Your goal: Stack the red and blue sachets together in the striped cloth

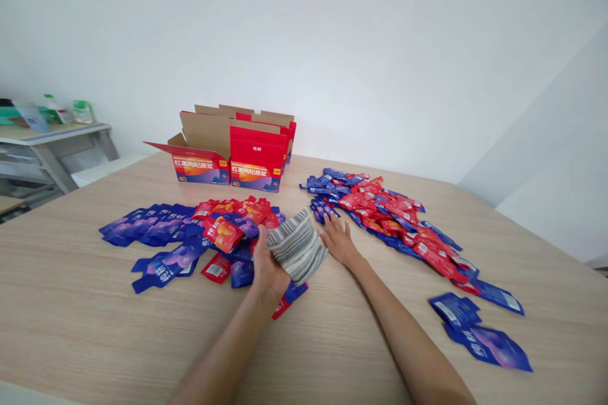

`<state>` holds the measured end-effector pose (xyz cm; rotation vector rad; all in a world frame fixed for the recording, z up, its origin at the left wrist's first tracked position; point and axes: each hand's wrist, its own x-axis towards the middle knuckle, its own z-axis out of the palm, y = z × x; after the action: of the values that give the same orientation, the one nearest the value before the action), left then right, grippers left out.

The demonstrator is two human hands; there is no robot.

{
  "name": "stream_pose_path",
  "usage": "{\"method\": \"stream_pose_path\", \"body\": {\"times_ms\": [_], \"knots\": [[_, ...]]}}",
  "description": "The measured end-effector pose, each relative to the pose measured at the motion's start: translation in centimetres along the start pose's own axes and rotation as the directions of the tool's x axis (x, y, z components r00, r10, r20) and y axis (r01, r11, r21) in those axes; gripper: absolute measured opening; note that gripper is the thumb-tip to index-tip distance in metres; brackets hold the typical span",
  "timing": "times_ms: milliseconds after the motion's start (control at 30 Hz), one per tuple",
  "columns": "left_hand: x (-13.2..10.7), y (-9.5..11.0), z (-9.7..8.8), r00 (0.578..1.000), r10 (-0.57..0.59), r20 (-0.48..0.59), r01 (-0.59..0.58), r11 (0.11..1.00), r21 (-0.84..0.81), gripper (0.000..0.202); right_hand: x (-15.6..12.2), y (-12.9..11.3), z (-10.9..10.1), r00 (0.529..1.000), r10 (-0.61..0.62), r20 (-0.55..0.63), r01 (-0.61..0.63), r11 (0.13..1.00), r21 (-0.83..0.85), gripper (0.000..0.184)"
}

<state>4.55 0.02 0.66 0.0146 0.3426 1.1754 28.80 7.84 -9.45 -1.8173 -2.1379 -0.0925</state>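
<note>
My left hand (270, 266) grips a folded grey-and-white striped cloth (298, 247), thumb up along its left edge, and tilts it over the table. Just right of the cloth, my right hand (338, 240) is open, palm down, its fingers stretched to the near edge of some blue pouches (322, 209); whether the fingertips touch them I cannot tell. Behind and left of my left hand lies a loose pile of red pouches (222, 234) and blue pouches (173, 262). A larger heap of red and blue pouches (380, 205) spreads to the right of my right hand.
Several red and blue printed cartons (256, 168) stand with raised flaps at the back of the wooden table (142, 348), near the white wall. Two blue pouches (494, 345) lie at the right front. A side table (71, 133) with bottles is at far left.
</note>
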Motion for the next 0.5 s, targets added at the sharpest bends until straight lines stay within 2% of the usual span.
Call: {"method": "stream_pose_path", "body": {"times_ms": [100, 233, 333, 500], "knots": [[-0.5, -2.1, -0.6, 0.979, -0.187, 0.08, 0.182, 0.981, 0.071, 0.054, 0.1, -0.1, 0.0, 1.0, -0.016, -0.015, 0.016, 0.999, -0.041, 0.06], [-0.7, -4.1, -2.0, 0.929, -0.327, 0.175, 0.303, 0.941, 0.15, 0.044, 1.1, -0.7, -0.7, 0.999, -0.019, -0.031, 0.016, 0.994, -0.104, 0.047], [-0.6, -4.6, -3.1, 0.892, -0.377, 0.248, 0.336, 0.922, 0.191, 0.041, 2.1, -1.1, -1.6, 0.997, -0.077, -0.018, 0.074, 0.988, -0.135, 0.035], [0.0, -4.9, -3.9, 0.853, -0.41, 0.323, 0.349, 0.909, 0.229, 0.044, 2.9, -0.9, -2.1, 0.99, -0.136, 0.029, 0.138, 0.982, -0.126, 0.034]]}}
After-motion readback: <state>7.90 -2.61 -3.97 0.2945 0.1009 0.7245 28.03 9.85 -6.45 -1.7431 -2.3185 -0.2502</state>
